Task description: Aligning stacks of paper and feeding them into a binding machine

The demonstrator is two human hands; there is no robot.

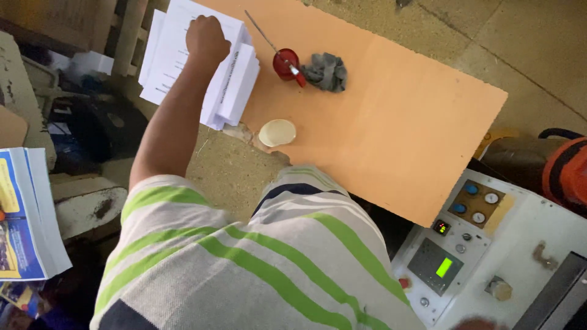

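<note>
My left hand is stretched out and closed as a fist on top of a stack of white printed sheets, which lies fanned at the far left end of an orange board. Its fingers are curled down against the top sheets. Only a brownish sliver of my right hand shows at the bottom edge, over a white machine panel. Whether it holds anything is hidden. My striped shirt fills the lower middle.
On the board sit a red cup with a thin stick in it, a grey rag and a pale round lid. The panel carries knobs and a lit green display. A stack of blue-covered booklets lies at the left.
</note>
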